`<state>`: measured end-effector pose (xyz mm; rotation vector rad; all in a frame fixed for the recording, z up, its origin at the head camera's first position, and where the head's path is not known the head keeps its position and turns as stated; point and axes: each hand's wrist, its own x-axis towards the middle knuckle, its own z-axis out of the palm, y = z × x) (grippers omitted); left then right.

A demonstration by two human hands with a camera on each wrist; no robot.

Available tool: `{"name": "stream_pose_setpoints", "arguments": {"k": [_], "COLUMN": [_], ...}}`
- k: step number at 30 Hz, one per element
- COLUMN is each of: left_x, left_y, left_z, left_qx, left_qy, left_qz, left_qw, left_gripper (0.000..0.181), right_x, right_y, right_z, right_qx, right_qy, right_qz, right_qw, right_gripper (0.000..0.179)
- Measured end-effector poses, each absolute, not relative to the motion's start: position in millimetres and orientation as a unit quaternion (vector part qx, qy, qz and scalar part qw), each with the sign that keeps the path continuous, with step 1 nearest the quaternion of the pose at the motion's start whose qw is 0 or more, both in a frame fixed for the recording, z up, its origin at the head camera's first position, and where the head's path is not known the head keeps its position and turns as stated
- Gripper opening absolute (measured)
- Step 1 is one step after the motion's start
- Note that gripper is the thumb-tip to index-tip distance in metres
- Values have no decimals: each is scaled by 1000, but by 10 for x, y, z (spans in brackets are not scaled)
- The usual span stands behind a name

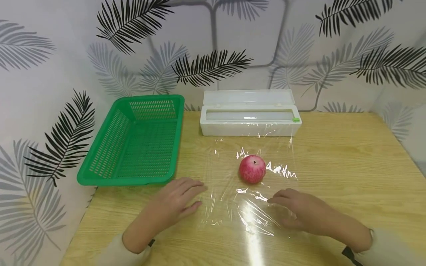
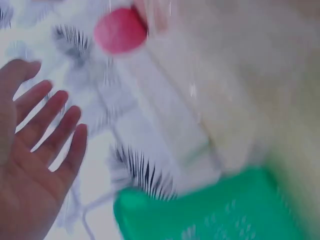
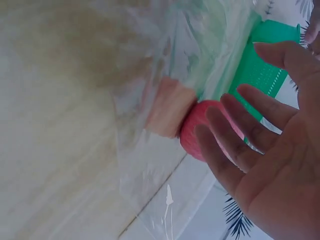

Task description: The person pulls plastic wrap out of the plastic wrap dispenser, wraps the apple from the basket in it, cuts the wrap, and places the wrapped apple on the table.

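Note:
A red apple [image 1: 252, 169] sits on a sheet of clear plastic wrap [image 1: 226, 199] that lies over the table, running out from the front of a white wrap dispenser box [image 1: 251, 123]. My left hand [image 1: 178, 199] is at the left edge of the wrap, fingers extended and holding nothing. To the right, my right hand [image 1: 299, 210] hovers by the wrap's lower right part; whether it touches the film is unclear. In the right wrist view its fingers [image 3: 232, 140] are spread, with the apple [image 3: 192, 131] beyond them. The left wrist view shows the left palm [image 2: 30, 185] bare.
A green plastic basket [image 1: 173, 162] stands at the table's left, beside the dispenser. The dispenser's lid [image 1: 249, 97] is raised, and a small green slider [image 1: 296, 119] sits at its right end. A leaf-patterned wall covering [image 1: 233, 33] rises behind the wooden table [image 1: 349, 159].

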<state>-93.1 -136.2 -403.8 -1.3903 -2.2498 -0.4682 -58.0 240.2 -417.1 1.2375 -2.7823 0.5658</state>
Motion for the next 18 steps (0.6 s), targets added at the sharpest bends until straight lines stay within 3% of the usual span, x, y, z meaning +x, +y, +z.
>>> {"name": "stream_pose_setpoints", "arguments": {"k": [11,15,18], "left_x": [-744,-728,-731], "left_y": [-1168,-1153,-1136], "left_z": [-4434,-4488,-4521], "left_qx": [-527,-526,-531], "left_qy": [-840,-844,-840], "left_qz": [-119,-97,-94], "left_qw": [57,38,57], "left_gripper": [42,38,31], "right_x": [-272,-237,-236], "right_y": [2465,2480,2485], "right_z": [-4360,-4474,-4549], "right_qx": [388,392,389], "right_qy": [-909,-905,-903], "right_qz": [146,150,151], "right_qw": [38,70,105], "right_gripper": [55,46,32]}}
